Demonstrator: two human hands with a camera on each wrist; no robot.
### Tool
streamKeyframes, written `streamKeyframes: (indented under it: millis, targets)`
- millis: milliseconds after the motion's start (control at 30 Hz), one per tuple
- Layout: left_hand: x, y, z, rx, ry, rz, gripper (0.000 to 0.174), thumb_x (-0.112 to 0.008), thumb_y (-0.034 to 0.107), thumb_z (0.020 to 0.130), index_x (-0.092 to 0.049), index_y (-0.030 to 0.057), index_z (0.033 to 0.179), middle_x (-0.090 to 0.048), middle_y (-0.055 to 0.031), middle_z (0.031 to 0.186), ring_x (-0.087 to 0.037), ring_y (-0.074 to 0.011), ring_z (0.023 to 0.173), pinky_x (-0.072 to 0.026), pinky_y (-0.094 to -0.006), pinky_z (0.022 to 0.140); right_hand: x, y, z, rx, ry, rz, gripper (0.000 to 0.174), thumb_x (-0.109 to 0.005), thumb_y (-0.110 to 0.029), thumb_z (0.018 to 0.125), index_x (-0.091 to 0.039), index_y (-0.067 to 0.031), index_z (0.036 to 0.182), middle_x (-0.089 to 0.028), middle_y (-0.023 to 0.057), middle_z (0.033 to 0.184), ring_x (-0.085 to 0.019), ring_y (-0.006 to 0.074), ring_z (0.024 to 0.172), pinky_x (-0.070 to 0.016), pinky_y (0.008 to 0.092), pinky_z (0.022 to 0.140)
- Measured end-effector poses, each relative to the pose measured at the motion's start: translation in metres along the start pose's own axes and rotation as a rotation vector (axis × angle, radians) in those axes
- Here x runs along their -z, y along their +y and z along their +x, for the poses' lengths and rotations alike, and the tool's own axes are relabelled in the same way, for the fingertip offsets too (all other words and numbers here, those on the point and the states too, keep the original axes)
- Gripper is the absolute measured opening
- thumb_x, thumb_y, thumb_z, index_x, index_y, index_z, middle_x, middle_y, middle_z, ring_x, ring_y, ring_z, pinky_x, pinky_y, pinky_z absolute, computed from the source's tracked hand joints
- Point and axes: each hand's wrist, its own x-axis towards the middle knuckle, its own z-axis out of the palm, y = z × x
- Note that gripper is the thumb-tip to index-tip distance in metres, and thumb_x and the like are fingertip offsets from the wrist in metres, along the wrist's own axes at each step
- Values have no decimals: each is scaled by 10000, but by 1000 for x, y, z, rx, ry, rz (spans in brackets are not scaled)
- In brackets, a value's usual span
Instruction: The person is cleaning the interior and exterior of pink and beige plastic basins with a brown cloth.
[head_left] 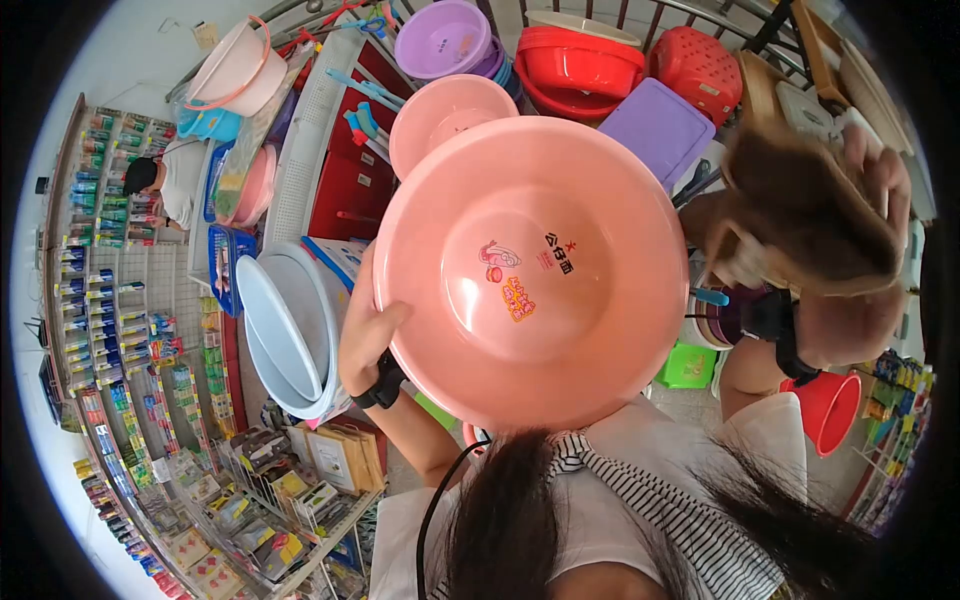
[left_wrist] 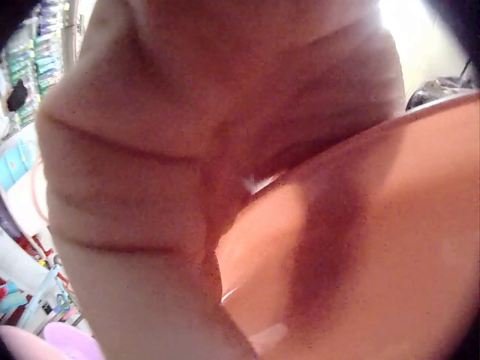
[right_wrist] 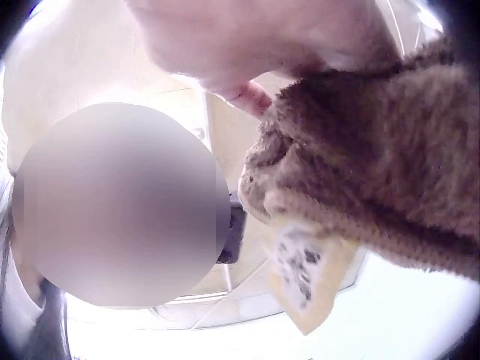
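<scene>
A large pink basin [head_left: 620,220] with printed figures and characters inside is held up by the left hand [head_left: 366,335], its thumb over the rim at the basin's left side. In the left wrist view that hand [left_wrist: 217,150] covers much of the picture, against the basin's rim [left_wrist: 435,217]. The right hand [head_left: 880,175] grips a brown fuzzy cloth [head_left: 810,215], raised to the right of the basin and apart from it. In the right wrist view the hand [right_wrist: 277,37] is above the cloth [right_wrist: 390,157], from which a pale printed tag [right_wrist: 304,274] hangs.
Behind stand a smaller pink basin [head_left: 440,110], purple basins [head_left: 442,38], red basins [head_left: 580,65] and a purple lid [head_left: 658,130]. Light blue tubs [head_left: 285,330] are at the left, near shelves of packaged goods [head_left: 130,330]. A red bucket [head_left: 828,410] sits at lower right. Another person [head_left: 185,180] is far left.
</scene>
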Motion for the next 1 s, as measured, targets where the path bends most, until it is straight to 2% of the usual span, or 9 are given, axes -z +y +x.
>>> streamKeyframes:
  millis: [33, 100, 133, 267, 367, 467, 500, 600, 1000]
  targets:
    - [-6, 8, 0, 14, -24, -20, 837, -542, 25, 632, -331, -8, 1441, -431, -115, 1398, -383, -213, 1313, -255, -341, 1121, -10, 0, 13, 24, -144, -10, 700, -533, -226, 828, -275, 83, 1400, -278, 283, 1481, -311, 357, 1389, -257, 478, 1168]
    - [-8, 2, 4, -29, -44, 13, 846, -544, 10, 640, -316, -9, 1454, -434, -113, 1406, -395, -205, 1314, -273, -333, 1112, -69, 13, 17, -43, 170, -518, 640, -527, -149, 798, -344, 82, 1367, -368, 238, 1435, -384, 314, 1345, -311, 447, 1135]
    - [-9, 2, 6, -69, -68, 50, 855, -545, -5, 648, -302, -9, 1467, -438, -111, 1414, -408, -197, 1314, -292, -324, 1104, -66, 25, 23, 123, -213, -584, 575, -563, -78, 775, -427, 59, 1317, -420, 194, 1400, -426, 273, 1310, -331, 403, 1108]
    - [-28, 16, 5, -114, -31, 56, 874, -503, -23, 604, -302, -23, 1455, -414, -128, 1420, -353, -206, 1346, -221, -333, 1136, -96, 66, 41, 184, -429, -946, 489, -617, 58, 780, -537, -54, 1249, -527, 128, 1249, -513, 245, 1179, -408, 345, 1002]
    - [-30, 12, 2, -103, -10, 46, 887, -489, -49, 591, -302, -25, 1457, -411, -127, 1424, -358, -203, 1349, -219, -328, 1137, -100, 81, 54, 340, -472, -842, 507, -606, 71, 777, -479, 3, 1263, -519, 177, 1195, -497, 347, 1130, -404, 401, 977]
    - [-34, 10, -4, -96, 22, -26, 872, -488, -63, 584, -328, -34, 1441, -428, -121, 1402, -393, -200, 1319, -246, -314, 1119, -109, 94, 43, 243, -320, -927, 436, -638, 43, 810, -566, -80, 1222, -585, 101, 1178, -574, 249, 1092, -458, 328, 942]
    - [-37, 11, -7, -96, 22, -27, 872, -488, -63, 584, -328, -34, 1441, -428, -121, 1402, -393, -200, 1319, -246, -314, 1119, -111, 106, 43, 397, -285, -956, 391, -651, 28, 804, -599, -86, 1174, -627, 100, 1113, -610, 282, 1002, -497, 341, 876]
    - [-47, 20, -12, -78, 60, 34, 846, -482, -74, 584, -362, -34, 1420, -466, -121, 1353, -435, -195, 1277, -282, -302, 1091, -110, 141, 28, 301, -373, -974, 295, -611, 5, 802, -579, -56, 1089, -617, 112, 1053, -571, 348, 949, -494, 415, 812]
    - [-55, 29, -11, -141, 88, 123, 855, -471, -74, 580, -378, -11, 1427, -521, -121, 1311, -486, -183, 1226, -327, -300, 1061, -126, 197, -49, 252, -399, -948, 400, -654, 11, 752, -603, -10, 1148, -571, 133, 1211, -604, 294, 1032, -519, 375, 868]
